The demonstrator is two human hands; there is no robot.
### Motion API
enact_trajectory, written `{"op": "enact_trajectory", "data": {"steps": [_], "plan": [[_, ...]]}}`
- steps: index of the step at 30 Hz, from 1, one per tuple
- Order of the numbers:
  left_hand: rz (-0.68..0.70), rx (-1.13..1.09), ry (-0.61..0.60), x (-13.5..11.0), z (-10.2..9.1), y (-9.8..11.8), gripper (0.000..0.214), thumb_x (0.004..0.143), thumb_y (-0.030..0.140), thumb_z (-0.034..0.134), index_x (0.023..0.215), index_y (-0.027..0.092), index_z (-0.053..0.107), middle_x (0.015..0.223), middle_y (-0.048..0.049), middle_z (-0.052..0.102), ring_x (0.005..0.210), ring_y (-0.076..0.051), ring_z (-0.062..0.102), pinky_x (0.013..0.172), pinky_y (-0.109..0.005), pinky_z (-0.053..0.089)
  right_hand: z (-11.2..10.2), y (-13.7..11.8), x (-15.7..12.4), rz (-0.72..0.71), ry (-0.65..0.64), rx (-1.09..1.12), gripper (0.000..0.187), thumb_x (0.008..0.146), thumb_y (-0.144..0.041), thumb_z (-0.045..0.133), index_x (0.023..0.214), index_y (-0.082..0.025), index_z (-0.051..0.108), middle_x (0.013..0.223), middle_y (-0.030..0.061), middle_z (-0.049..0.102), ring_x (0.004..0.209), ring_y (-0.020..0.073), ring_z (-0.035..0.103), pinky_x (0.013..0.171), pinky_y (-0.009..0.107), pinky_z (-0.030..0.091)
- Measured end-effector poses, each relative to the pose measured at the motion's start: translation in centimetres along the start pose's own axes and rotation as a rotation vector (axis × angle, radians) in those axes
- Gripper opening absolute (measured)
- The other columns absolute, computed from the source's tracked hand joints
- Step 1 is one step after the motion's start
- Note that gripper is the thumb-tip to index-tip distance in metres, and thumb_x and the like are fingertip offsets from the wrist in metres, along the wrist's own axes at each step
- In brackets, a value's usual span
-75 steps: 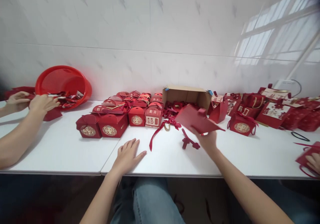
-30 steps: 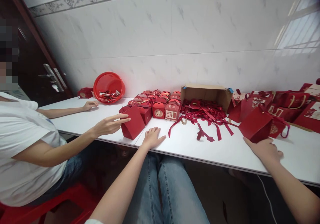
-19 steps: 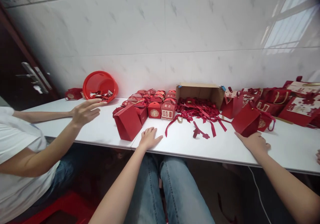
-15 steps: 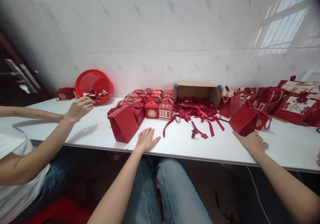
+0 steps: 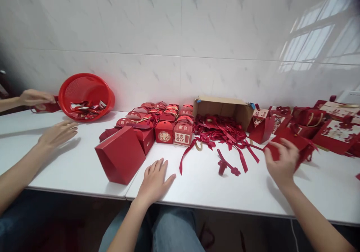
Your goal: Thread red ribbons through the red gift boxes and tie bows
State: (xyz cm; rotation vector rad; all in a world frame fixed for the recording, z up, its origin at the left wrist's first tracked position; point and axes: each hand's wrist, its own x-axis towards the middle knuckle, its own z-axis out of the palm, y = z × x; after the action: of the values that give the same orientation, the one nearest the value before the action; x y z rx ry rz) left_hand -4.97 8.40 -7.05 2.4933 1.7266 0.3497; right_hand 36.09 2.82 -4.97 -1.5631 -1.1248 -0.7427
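Observation:
My left hand lies flat on the white table, fingers spread, holding nothing. At the right, my right hand has its fingers curled on a red gift box, which tilts under the grip; its far side is partly hidden. Left of my left hand stands a larger plain red gift box. Between my hands lies a dark red strap with flower-shaped ends. Behind it, dark red ribbons spill out of an open cardboard carton lying on its side.
Rows of small red boxes stand by the wall. A red plastic basket holding small wrapped packets leans at the left, near a co-worker's two hands. More decorated red bags crowd the right. The table's front edge runs before me.
My right hand has risen from beside the red gift box onto it, and the box has tipped. My left hand stays flat. The co-worker's hand has left the basket. The view has shifted.

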Motion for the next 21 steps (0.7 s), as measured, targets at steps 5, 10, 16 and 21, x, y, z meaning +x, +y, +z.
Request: {"op": "enact_trajectory", "data": {"steps": [5,10,16,21], "plan": [[-0.006,-0.017,-0.005,-0.1,-0.1,0.0,0.064,0.086,0.055,0.032,0.137,0.017,0.038,0.147,-0.0102,0.03,0.135,-0.029,0.025,0.107,-0.046,0.022,8.6,-8.6,1.0,-0.434,-0.719,0.306,0.032,0.076,-0.005,0.046,0.091,-0.023,0.068,0.104,0.0081,0.06,0.1,0.0221,0.052,0.086,0.039,0.042],[0.018,-0.05,0.017,-0.2,0.2,-0.5,0.061,0.086,0.054,0.036,0.135,0.019,0.041,0.145,-0.0108,0.033,0.133,-0.03,0.029,0.105,-0.049,0.026,14.7,-10.1,-0.9,-0.558,-0.913,0.191,0.024,0.077,-0.01,0.056,0.086,-0.026,0.072,0.116,0.0094,0.056,0.11,0.0281,0.044,0.085,0.046,0.038],[0.012,-0.308,0.245,-0.1,-0.3,-0.2,0.031,0.083,0.042,0.05,0.107,0.025,0.061,0.128,-0.0085,0.053,0.119,-0.028,0.047,0.096,-0.046,0.039,12.0,-10.9,-1.6,-0.685,-0.726,0.534,0.031,0.084,-0.006,0.04,0.093,-0.02,0.066,0.112,0.0102,0.058,0.096,0.0183,0.055,0.076,0.033,0.049],[0.054,-0.675,0.544,-0.3,-2.4,3.1,0.006,0.083,0.026,0.054,0.084,0.023,0.059,0.1,-0.0038,0.063,0.096,-0.018,0.058,0.083,-0.031,0.047,7.6,-14.2,-2.9,-0.884,-0.714,0.76,0.027,0.09,-0.012,0.037,0.102,-0.016,0.06,0.103,0.0129,0.063,0.102,0.0187,0.058,0.081,0.03,0.051]]}}
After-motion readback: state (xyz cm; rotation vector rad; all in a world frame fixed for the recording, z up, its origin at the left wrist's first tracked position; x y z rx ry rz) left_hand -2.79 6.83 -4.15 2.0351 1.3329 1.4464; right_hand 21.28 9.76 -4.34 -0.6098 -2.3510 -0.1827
